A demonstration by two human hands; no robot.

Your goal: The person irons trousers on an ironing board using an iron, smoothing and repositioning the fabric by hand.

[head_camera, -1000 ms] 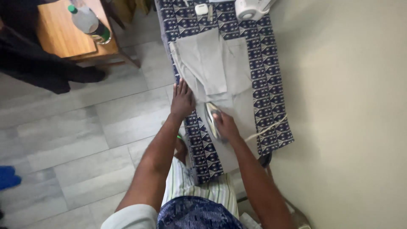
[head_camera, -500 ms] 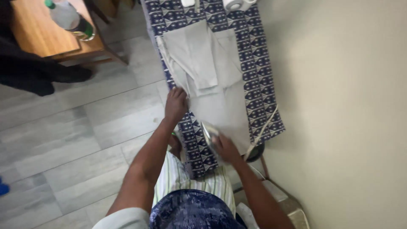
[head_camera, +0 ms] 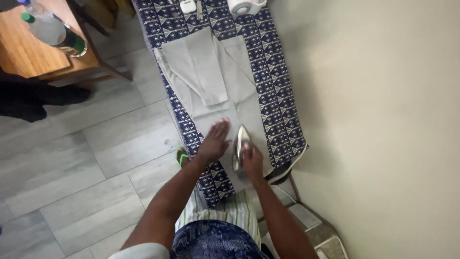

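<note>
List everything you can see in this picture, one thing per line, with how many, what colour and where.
iron: one, silvery, on the garment under the right hand
garment: one, pale grey, spread along the board
ironing board cover: one, navy with white pattern, beside the wall
bottle: one, clear with green cap, on the wooden table
wooden table: one, brown, top left
small case: one, white, far end of board
sandal: one, green, on the grey tiled floor
left hand: flat on the garment
right hand: gripping the iron
</note>
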